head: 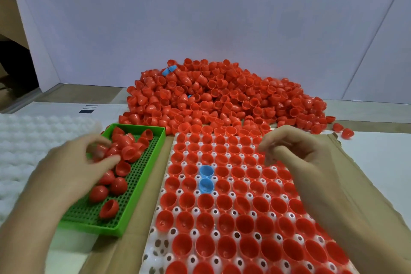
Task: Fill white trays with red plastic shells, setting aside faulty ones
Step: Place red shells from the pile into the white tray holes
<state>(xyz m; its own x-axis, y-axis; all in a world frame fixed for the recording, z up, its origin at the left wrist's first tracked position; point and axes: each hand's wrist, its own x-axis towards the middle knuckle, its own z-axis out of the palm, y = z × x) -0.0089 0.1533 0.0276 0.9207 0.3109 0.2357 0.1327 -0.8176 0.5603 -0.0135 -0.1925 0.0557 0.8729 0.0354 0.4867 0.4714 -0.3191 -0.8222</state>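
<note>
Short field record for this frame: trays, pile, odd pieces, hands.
white tray: almost full of red shells, open side up
odd pieces: two blue shells in its cells
green tray: loose red shells
pile: red shells, behind both trays
left hand: over green tray, grip blurred
right hand: over white tray, loosely curled, nothing seen held

Two hands [73, 169] [298, 153]; one green basket [89, 216]; two blue shells [206, 171] in tray [153, 234].
</note>
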